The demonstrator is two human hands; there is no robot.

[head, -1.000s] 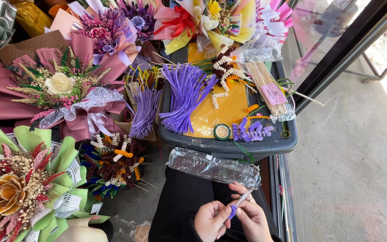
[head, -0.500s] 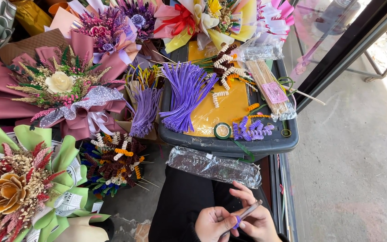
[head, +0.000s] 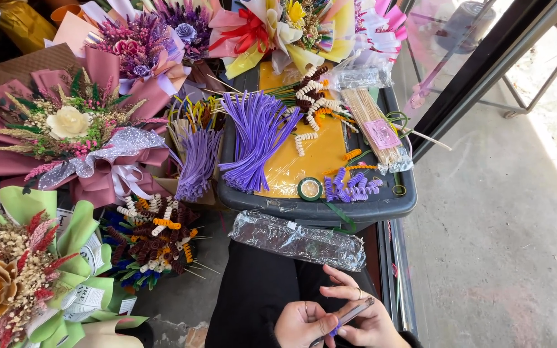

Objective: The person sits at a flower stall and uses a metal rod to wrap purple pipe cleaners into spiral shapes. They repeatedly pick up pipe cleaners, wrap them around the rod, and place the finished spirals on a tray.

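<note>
sunlit concrete floor (head: pixel 485 245), dark metal frame (head: pixel 478 71)

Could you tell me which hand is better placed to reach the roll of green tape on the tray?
Right, probably: the right hand sits nearer the tape roll and holds the stick only loosely; the left hand pinches its purple end.

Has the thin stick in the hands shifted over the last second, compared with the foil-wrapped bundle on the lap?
Yes. The stick has dropped lower and away from the foil-wrapped bundle, now lying flatter between the left hand and right hand.
</note>
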